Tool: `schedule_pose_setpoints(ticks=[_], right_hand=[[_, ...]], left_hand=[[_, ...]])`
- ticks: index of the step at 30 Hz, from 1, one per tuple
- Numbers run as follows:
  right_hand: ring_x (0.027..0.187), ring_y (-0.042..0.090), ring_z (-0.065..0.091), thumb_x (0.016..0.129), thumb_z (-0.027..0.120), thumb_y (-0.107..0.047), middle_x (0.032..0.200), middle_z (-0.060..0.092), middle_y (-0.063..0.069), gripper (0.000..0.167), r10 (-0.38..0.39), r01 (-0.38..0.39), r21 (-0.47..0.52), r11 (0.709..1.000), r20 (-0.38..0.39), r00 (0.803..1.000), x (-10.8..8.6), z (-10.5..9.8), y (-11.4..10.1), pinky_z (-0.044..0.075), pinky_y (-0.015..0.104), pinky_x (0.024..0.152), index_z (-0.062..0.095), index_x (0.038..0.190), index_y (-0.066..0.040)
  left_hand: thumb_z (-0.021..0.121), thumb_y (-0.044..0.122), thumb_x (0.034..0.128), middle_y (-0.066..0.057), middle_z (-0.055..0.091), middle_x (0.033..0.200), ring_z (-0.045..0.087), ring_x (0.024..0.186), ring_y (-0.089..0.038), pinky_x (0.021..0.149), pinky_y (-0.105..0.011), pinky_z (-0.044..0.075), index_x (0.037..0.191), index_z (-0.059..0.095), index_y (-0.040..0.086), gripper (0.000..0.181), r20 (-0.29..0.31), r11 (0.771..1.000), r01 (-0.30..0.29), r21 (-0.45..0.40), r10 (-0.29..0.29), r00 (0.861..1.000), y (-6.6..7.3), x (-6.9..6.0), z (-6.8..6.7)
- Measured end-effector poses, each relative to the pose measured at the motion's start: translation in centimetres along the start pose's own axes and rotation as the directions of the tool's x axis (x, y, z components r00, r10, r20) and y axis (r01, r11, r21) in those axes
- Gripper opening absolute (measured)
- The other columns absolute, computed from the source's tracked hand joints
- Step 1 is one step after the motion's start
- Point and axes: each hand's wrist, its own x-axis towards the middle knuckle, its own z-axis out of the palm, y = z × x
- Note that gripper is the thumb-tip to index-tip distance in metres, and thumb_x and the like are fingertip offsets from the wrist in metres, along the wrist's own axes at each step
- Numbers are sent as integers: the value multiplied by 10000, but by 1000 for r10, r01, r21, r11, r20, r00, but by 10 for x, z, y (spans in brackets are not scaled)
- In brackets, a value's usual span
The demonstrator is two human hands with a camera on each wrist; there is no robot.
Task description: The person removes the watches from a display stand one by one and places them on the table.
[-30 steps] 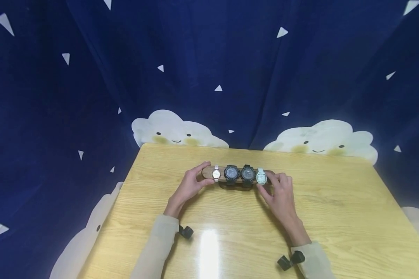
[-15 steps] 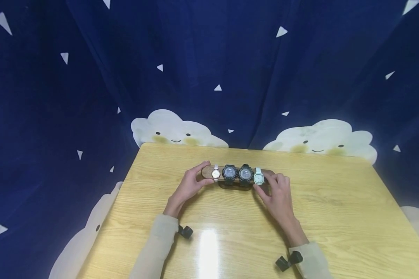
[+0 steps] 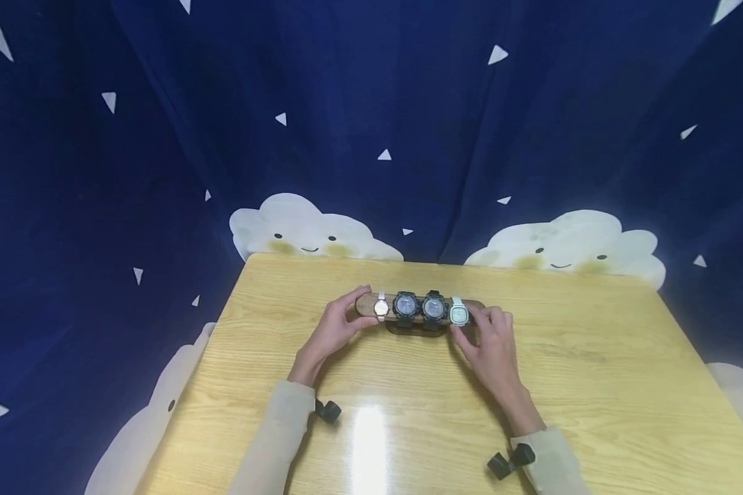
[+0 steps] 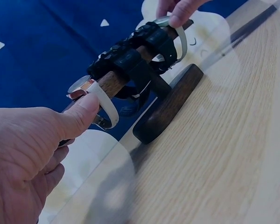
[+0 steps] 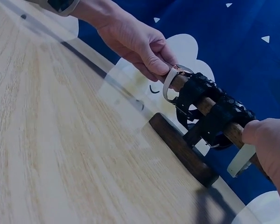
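A dark wooden watch stand [image 3: 362, 303] holds several wristwatches in a row on its raised bar. On the left is a small watch with a white strap [image 4: 108, 106] and rose-gold case. Two chunky black watches [image 3: 405, 305] [image 3: 434, 307] sit side by side in the middle. At the right is a mint-green watch [image 3: 459, 315] with a squarish face. My left hand [image 3: 334, 331] grips the bar's left end, its thumb against the white-strapped watch. My right hand [image 3: 492, 350] pinches the mint-green watch between thumb and fingers; in the right wrist view its fingertips are partly hidden.
The stand's oval base [image 5: 182, 149] rests on a light wooden table [image 3: 594, 385]. Behind hangs a dark blue curtain [image 3: 347, 89] with white triangles and clouds. A black wrist-camera mount sits on each sleeve [image 3: 272, 433].
The mint-green watch and both black watches have shifted slightly left along the bar, with my right hand. My left hand keeps its place at the bar's left end.
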Motion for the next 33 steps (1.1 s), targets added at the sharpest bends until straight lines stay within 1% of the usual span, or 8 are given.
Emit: schedule_pose_setpoints(ticks=[3,7,20,24,29,33], right_hand=[[848,284,376,811,872,-132,910,534,159,499,-3,3,11,1000,2,1000,-2,1,0,251,304,732,698,1241,55],[853,270,372,811,871,-125,915,540,155,506,2,-2,17,1000,3,1000,-2,1,0,251,293,732,693,1250,52],[835,264,350,813,886,-146,874,514,147,491,15,-15,10,1000,28,1000,1,-4,1,240,307,723,708,1237,26],[822,257,352,796,894,-146,856,509,113,498,9,-9,3,1000,23,1000,2,-4,3,240,304,717,712,1232,13],[797,254,363,762,906,-170,825,493,51,489,-2,2,-7,1000,5,1000,3,-7,4,243,304,706,736,1186,7],[784,250,372,748,902,-181,805,496,42,474,-9,9,-6,1000,-6,1000,5,-9,5,248,297,696,752,1153,15]], left_hand=[[855,182,856,-140,500,1570,441,1480,-319,1245,-439,319,1501,564,116,711,0,1000,-10,4,10,1000,0,-1,0],[854,171,856,-147,504,1566,446,1476,-327,1242,-445,323,1495,570,111,702,-2,1000,-21,1,21,1000,1,-1,0],[850,169,858,-136,501,1570,432,1486,-315,1251,-438,308,1493,572,104,697,-6,1000,-25,2,25,1000,-1,0,0],[850,165,856,-140,499,1570,430,1488,-314,1253,-438,305,1494,569,99,700,-4,1000,-25,3,25,1000,0,0,0],[850,164,857,-132,503,1569,431,1488,-307,1254,-429,302,1493,572,110,695,-2,1000,-23,3,23,1000,-1,1,1],[847,169,863,-135,499,1574,428,1491,-302,1254,-422,303,1494,571,116,691,-1,1000,-22,0,22,1000,-1,1,1]])
